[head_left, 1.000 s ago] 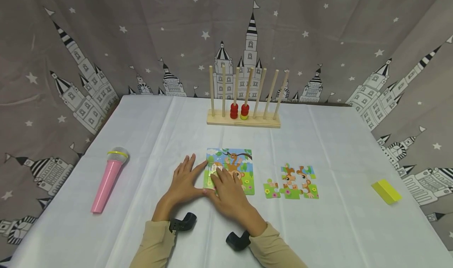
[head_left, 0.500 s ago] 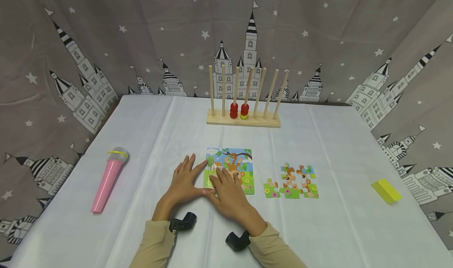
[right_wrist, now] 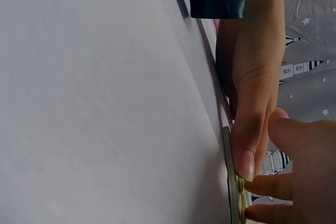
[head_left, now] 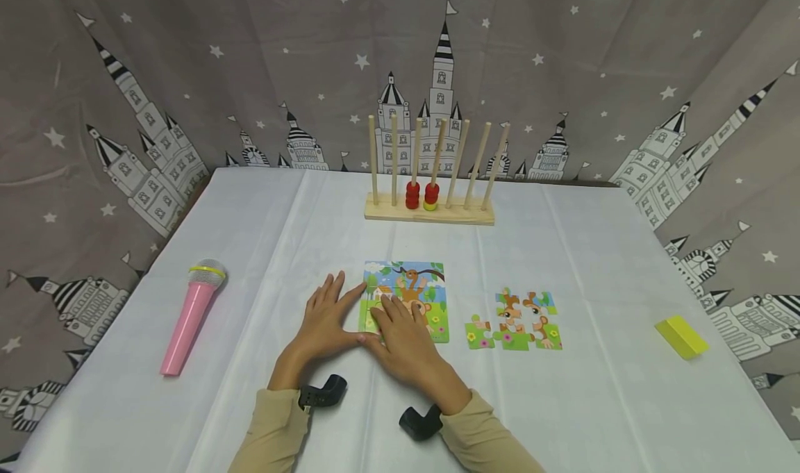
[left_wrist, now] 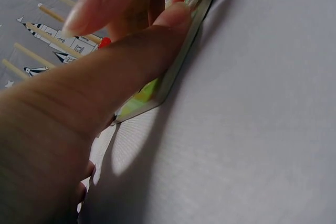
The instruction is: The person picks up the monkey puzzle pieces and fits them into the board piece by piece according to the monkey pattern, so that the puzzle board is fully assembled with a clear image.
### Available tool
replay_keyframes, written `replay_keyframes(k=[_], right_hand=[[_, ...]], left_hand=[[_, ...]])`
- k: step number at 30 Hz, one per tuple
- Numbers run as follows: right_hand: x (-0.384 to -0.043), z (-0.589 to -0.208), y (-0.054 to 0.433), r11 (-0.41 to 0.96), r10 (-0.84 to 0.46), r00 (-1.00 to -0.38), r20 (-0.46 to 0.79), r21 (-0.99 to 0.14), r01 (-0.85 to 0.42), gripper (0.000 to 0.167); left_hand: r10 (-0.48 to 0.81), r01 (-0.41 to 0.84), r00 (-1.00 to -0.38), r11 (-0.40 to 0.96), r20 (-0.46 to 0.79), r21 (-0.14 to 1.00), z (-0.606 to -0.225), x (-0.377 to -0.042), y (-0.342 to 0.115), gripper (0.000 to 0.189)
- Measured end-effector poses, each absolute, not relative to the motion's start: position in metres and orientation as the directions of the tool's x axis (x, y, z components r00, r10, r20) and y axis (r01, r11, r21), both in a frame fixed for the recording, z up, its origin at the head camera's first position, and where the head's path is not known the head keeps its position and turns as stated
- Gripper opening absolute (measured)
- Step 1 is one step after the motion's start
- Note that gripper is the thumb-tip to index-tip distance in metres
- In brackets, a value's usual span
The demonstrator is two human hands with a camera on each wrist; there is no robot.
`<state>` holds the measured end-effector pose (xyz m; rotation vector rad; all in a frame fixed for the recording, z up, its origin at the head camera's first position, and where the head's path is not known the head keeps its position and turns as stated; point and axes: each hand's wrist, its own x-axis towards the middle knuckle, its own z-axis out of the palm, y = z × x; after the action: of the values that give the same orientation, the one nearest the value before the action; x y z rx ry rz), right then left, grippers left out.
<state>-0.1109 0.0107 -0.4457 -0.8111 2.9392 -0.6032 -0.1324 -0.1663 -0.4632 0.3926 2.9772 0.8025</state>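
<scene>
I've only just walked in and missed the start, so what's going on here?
A person is working with both bare hands at a monkey puzzle board lying on the white-covered table. The left hand is at its left side, and the right hand rests its fingers on the picture. Several puzzle pieces lie off the board, to its right. The pink microphone, wooden peg stand and yellow block sit apart, untouched.
</scene>
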Motion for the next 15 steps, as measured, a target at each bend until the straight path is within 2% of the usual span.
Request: replay_keyframes(k=[7, 15], right_hand=[[-0.1123, -0.4470, 0.0114, 0.786, -0.497, -0.865, 0.068, -0.388, -0.482, 0.055], [-0.1166, -0.4476, 0.0144, 0.755, -0.457, -0.874, 0.167, -0.447, -0.480, 0.051]], left_hand=[[0.252, 0.235, -0.967, 0.836, 0.032, 0.496, -0.4627, -0.1319, -0.1666, 0.086], [0.246, 0.233, -0.969, 0.840, 0.039, 0.489, -0.4640, -0.1328, -0.1664, 0.085]])
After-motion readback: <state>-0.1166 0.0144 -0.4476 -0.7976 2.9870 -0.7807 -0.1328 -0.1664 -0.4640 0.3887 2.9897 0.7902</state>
